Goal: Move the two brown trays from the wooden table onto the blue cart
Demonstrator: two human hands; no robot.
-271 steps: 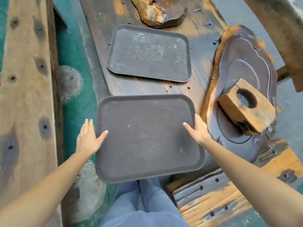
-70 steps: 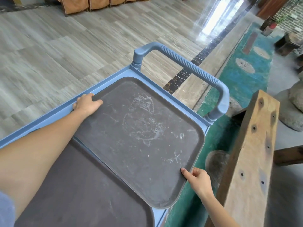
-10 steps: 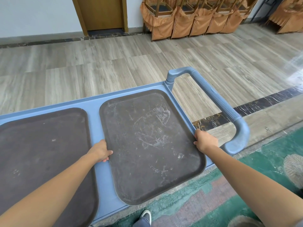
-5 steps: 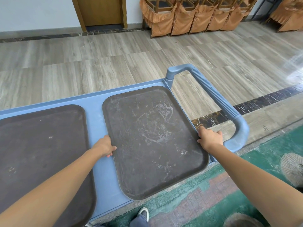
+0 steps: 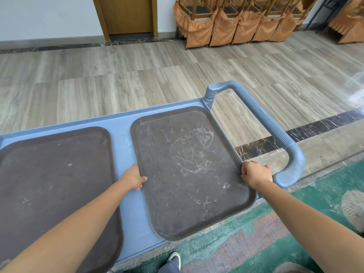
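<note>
Left grip first: left hand (image 5: 132,178) curled over the left long edge of the scratched tray (image 5: 190,170), fingers pinching the rim, thumb side resting against it. Over on the right, right hand (image 5: 256,173) closed on the opposite long edge, knuckles up, clamped on the rim just beside the cart handle (image 5: 264,123). Two hands on two opposite sides, most likely for squaring the tray up and keeping it level on the deck.

Now sweeping from the left of the frame: darker tray (image 5: 53,186) lying flat on the blue cart (image 5: 126,164), filling the lower left, nobody touching it. Then a bare blue strip between the pair, trays apart, not overlapping. Then the scratched tray in the centre, far end tucked near the handle post, near corner poking out past the cart's front lip at lower centre. Worth watching, that overhang: slightly skewed, so a small push inward looks like the sensible next touch.

Further right, ribbed handle arching round to the lower right. Green patterned carpet (image 5: 295,233) below, a shoe (image 5: 174,261) peeking in at the bottom edge.

Both trays off the wooden worktop and on the cart, so the job reads as nearly done: only settling and letting go remain, by the look of it.
</note>
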